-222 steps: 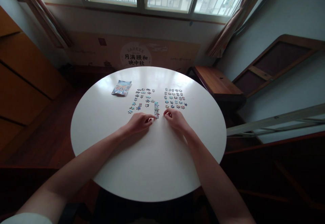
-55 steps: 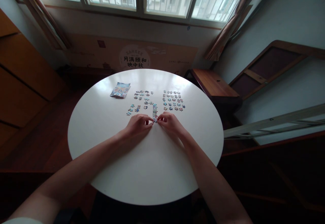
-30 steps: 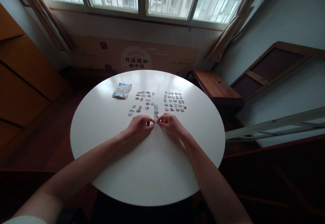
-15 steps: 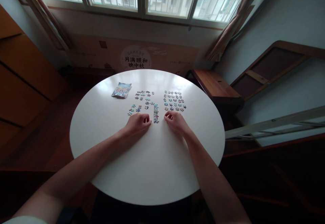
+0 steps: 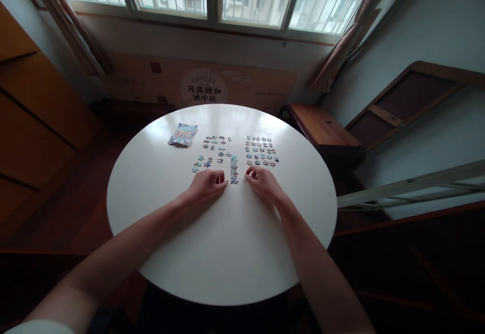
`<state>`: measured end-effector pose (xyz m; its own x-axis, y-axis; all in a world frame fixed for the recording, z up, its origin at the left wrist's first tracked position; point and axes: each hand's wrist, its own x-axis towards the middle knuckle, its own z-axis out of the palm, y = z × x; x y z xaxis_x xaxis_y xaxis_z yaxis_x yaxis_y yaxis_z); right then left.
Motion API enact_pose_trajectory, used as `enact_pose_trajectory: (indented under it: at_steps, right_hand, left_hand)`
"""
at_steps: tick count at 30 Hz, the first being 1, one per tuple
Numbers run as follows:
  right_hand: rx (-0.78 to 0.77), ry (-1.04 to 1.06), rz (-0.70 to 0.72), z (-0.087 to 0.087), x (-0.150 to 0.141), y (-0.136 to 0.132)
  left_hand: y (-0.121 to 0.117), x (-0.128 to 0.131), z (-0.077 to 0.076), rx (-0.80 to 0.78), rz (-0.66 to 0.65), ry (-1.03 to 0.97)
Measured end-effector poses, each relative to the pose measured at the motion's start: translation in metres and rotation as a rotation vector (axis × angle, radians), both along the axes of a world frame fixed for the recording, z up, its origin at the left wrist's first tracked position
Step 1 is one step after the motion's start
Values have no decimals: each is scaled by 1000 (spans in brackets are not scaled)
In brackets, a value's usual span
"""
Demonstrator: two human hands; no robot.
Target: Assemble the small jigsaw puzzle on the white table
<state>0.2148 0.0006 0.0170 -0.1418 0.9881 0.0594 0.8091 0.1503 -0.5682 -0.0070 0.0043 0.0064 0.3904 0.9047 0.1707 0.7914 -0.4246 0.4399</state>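
Observation:
A narrow upright strip of joined jigsaw pieces point(image 5: 234, 170) lies on the white round table. My left hand point(image 5: 207, 182) rests just left of its lower end, the fingers curled and the thumb and fingertips close together. On the other side, a small gap away from the strip, my right hand point(image 5: 261, 178) is bent in a pinch. Anything between the fingertips of either hand is too small to make out. Loose jigsaw pieces point(image 5: 208, 162) are scattered beyond my left hand. Further loose pieces point(image 5: 262, 150) lie in neat rows beyond my right hand.
A colourful printed packet or leaflet point(image 5: 183, 135) lies at the table's far left. The round white table point(image 5: 227, 253) has its far edge near a printed panel point(image 5: 151, 81) under the window. A wooden bench or stool point(image 5: 322, 127) stands beyond its right edge.
The whole view has shifted very slightly. Both hands keep their places beside the strip, and no piece has visibly moved.

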Motion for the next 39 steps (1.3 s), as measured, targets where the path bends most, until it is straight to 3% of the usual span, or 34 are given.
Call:
enact_pose_trajectory:
  at_steps: [14, 21, 25, 30, 39]
  right_hand:
    - [-4, 7, 6, -1, 1, 0]
    - [6, 15, 15, -2, 2, 1]
    - [3, 14, 16, -2, 1, 1]
    - [-7, 6, 15, -1, 1, 0]
    - [-2, 17, 20, 0, 2, 0]
  left_hand:
    - [0, 0, 3, -12, 8, -17]
    - [14, -18, 10, 89, 283, -1]
    - [26, -36, 16, 52, 390, 40]
    - [33, -46, 16, 84, 371, 58]
    - [33, -41, 7, 146, 327, 88]
